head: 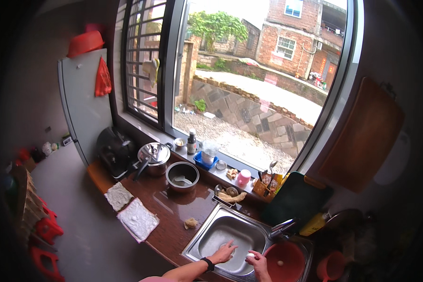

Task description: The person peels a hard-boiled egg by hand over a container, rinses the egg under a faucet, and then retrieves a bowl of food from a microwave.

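Over the left basin of a stainless steel sink (211, 225), my left hand (222, 254) is spread with nothing in it and wears a black wristband. My right hand (260, 266) holds a white egg (250, 255) in its fingertips near the basin's right side. A red plastic basin (285, 269) sits over the right part of the sink, and one pale egg (280, 263) lies inside it. The metal faucet (283, 227) stands behind, between the two basins.
An inner cooking pot (182, 172) with a ladle-like utensil, a pressure cooker (154, 154), a scrubber (190, 223) and folded cloths (138, 219) lie on the brown counter. A dish rack (225, 199) borders the sink's back edge. A yellow bottle (313, 224) and red dipper (330, 266) stand right.
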### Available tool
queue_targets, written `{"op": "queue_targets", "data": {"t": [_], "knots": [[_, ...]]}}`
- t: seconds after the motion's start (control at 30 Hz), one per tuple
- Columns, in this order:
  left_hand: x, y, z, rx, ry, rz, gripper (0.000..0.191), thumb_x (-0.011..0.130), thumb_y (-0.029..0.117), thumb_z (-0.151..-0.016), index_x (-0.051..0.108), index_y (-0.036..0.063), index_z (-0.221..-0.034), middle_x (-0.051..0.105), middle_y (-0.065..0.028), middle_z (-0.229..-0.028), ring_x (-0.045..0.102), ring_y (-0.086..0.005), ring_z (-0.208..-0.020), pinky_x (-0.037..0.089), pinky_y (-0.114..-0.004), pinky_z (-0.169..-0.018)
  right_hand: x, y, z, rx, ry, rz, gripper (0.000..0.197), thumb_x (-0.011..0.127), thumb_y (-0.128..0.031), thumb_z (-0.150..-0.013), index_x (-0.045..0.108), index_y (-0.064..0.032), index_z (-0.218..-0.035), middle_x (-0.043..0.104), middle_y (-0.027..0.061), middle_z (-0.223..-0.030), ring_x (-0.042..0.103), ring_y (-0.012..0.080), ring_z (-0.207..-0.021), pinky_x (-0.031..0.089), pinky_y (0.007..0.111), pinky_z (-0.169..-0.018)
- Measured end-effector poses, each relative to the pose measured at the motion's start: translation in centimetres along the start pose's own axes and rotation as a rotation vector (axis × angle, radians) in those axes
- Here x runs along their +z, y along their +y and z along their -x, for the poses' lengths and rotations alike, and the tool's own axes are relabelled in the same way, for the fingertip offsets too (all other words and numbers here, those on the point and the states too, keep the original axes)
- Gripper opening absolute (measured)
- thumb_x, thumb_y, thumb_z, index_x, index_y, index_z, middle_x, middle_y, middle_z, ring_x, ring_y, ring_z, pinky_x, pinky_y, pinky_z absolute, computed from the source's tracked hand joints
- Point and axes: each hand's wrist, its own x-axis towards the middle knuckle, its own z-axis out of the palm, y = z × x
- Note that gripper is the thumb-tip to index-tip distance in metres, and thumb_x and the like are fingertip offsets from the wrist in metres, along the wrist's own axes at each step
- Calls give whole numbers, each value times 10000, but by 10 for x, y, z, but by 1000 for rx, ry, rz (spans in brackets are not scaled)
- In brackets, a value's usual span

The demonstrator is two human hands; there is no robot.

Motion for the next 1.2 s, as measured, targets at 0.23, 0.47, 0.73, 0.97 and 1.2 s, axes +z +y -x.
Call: {"op": "queue_targets", "data": {"t": [0.23, 0.47, 0.73, 0.97, 1.2], "knots": [[-36, 112, 12, -755, -220, 1458, 563, 622, 229, -931, 373, 89, -1416, 591, -99, -1186, 617, -145, -1003, 549, -302, -795, -5, 7, 12, -392, 13, 669, 499, 756, -209, -722, 614, 14, -1145, 656, 185, -1038, 656, 292, -920, 525, 359, -804], [-35, 160, 38, -671, -23, 1479, 399, 638, 101, -905, 525, 17, -1278, 603, -97, -1182, 615, -163, -1038, 517, -274, -925, -14, -12, 47, -422, -185, 632, 500, 739, -179, -739, 567, 8, -1170, 651, 194, -1074, 664, 284, -951, 526, 356, -835], [-27, 201, 59, -716, 284, 1636, 406, 567, 39, -931, 440, -31, -1310, 543, -185, -1237, 576, -308, -1123, 484, -370, -1003, -72, -120, 57, -18, -757, -70, 186, 584, -72, -909, 656, 79, -991, 682, 173, -973, 670, 246, -893, 528, 326, -817], [-2, 239, 83, -577, 441, 1324, 429, 607, 29, -893, 486, -10, -1302, 638, -134, -1064, 633, -216, -920, 534, -299, -836, -111, -90, 19, 147, -873, -546, 284, 570, -202, -941, 640, 45, -1063, 656, 197, -1028, 648, 348, -941, 502, 423, -878], [5, 188, 134, -753, 365, 1585, 392, 586, 33, -917, 465, -31, -1284, 572, -197, -1197, 595, -314, -1097, 509, -388, -952, -72, -46, 51, 136, -602, 43, 349, 574, -201, -933, 599, 14, -1206, 645, 141, -1147, 638, 228, -1028, 505, 351, -909]]}}
